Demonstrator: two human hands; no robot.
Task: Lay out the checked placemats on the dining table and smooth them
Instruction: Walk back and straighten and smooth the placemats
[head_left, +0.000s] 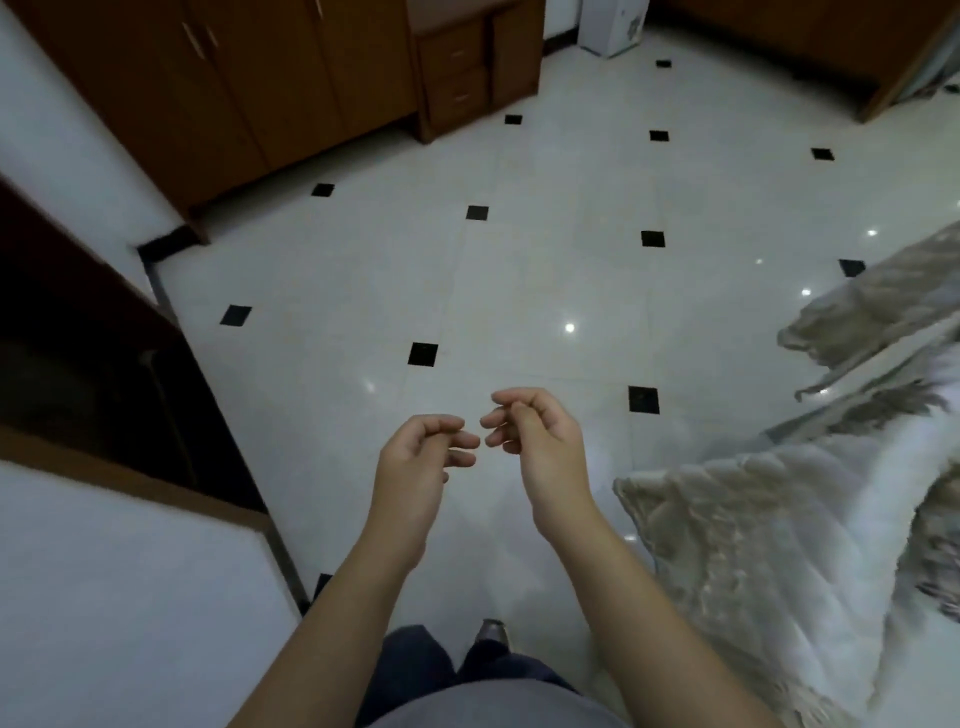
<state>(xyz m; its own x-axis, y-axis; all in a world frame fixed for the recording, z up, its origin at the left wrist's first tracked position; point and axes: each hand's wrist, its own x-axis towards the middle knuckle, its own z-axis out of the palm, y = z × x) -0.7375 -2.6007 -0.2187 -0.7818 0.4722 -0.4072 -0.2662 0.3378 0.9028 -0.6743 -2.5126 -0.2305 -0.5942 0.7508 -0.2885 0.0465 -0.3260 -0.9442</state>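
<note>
Placemats and the dining surface aren't in view at all, only tiled floor (545, 270); left hand (415, 462) and right hand (543, 447) are both loosely curled, holding nothing. Biggest risk imo: tripping on that blanket (753, 545) hanging close by on the right.

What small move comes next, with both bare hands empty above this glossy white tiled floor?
Probably walk on and look for the placemats: the left hand and right hand hold nothing, and no placemat or dining table shows here, only white tiled floor, brown wooden cabinets and pale quilted bedding.
</note>
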